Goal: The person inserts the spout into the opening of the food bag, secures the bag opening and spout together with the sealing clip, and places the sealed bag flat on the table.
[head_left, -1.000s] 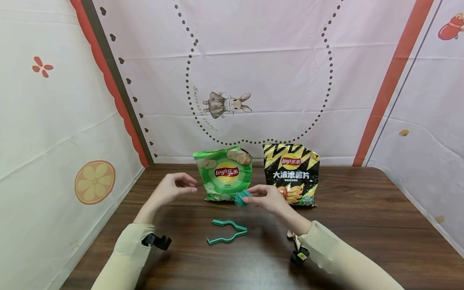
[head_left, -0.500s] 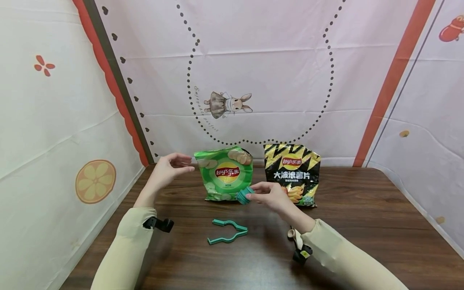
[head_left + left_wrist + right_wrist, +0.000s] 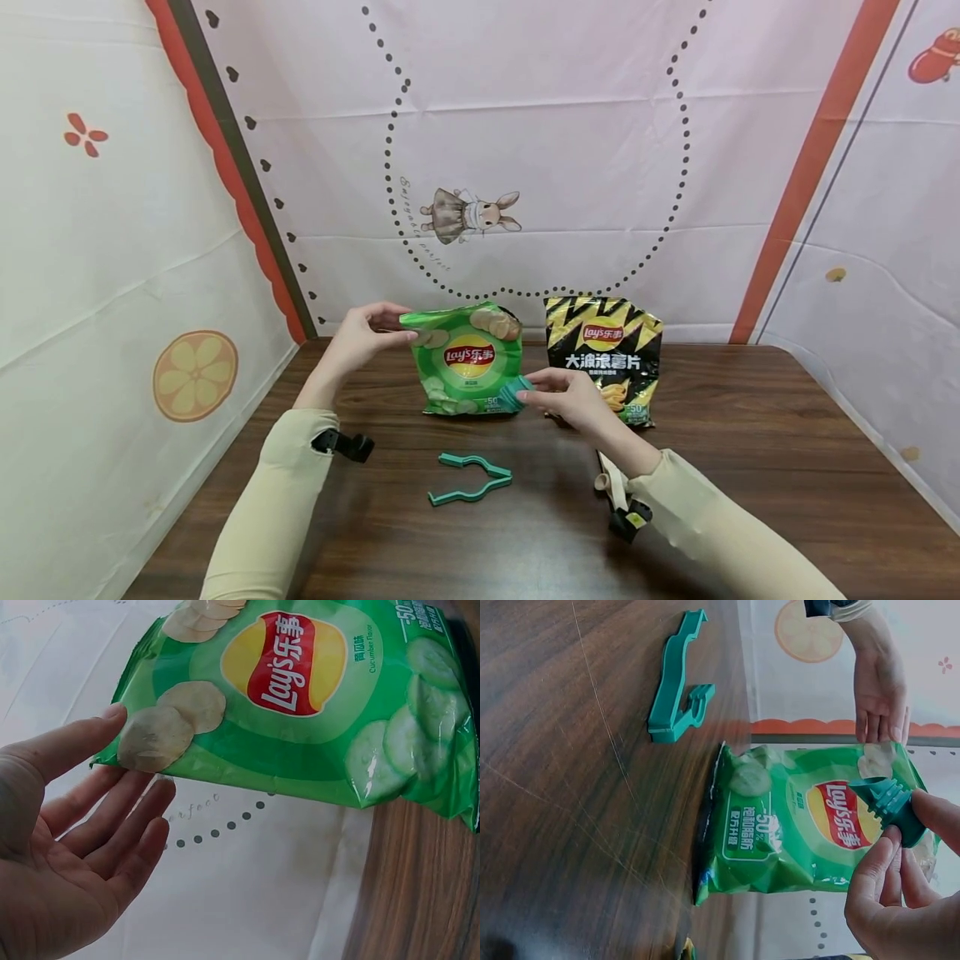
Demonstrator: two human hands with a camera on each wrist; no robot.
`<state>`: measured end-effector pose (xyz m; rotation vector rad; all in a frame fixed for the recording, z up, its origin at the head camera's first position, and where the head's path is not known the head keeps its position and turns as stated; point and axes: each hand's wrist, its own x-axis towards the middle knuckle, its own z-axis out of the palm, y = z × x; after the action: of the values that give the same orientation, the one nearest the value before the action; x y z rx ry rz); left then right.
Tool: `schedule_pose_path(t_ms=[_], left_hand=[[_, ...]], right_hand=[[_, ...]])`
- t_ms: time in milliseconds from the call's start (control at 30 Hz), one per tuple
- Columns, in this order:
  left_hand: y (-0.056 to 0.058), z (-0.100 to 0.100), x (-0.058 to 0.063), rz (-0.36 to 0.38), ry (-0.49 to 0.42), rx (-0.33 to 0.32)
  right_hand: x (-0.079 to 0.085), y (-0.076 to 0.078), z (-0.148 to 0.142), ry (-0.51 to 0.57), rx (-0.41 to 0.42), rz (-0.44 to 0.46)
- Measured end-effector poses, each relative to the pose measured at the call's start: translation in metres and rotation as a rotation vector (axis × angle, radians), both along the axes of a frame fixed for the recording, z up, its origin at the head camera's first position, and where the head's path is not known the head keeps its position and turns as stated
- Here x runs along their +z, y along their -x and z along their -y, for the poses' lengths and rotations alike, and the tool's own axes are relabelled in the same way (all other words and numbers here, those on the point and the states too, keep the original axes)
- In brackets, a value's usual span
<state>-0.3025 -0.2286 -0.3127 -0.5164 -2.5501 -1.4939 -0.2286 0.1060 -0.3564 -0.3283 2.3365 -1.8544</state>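
A green Lay's chip bag (image 3: 480, 367) stands upright at the back of the table. My left hand (image 3: 90, 817) is at its upper left corner, thumb in front and fingers behind, with slack space between them. My right hand (image 3: 907, 885) pinches a small teal ribbed spout (image 3: 891, 806) between thumb and fingers. In the head view this spout overlaps the bag's lower right corner. An opened teal bag clip (image 3: 487, 482), hinged at its right end, lies on the table in front of the bag.
To the right of the green bag stands a black and yellow Lay's bag (image 3: 600, 358), partly behind my right hand. The brown wooden table (image 3: 750, 433) ends at a printed cloth backdrop (image 3: 540, 167), and more cloth hangs at both sides.
My left hand has risen and moved right to the green bag's upper corner. My right hand, still pinching the spout, has shifted slightly right and up. The bag clip stays put.
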Motion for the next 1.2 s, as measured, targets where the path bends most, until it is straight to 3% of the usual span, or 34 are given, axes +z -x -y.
schedule_pose_path(t_ms=[333,733,967,1200], left_hand=[[0.006,-0.006,-0.004,0.047,-0.038,-0.037],[0.006,-0.002,-0.008,0.037,-0.046,-0.042],[-0.010,-0.007,0.008,0.077,-0.045,-0.053],[0.007,0.004,-0.010,0.072,-0.060,-0.074]], right_hand=[[0.001,0.004,-0.006,-0.014,-0.036,0.000],[0.015,0.008,-0.011,-0.031,-0.072,-0.011],[0.025,0.012,-0.012,-0.025,-0.087,-0.063],[0.033,0.018,-0.013,0.015,-0.102,-0.113]])
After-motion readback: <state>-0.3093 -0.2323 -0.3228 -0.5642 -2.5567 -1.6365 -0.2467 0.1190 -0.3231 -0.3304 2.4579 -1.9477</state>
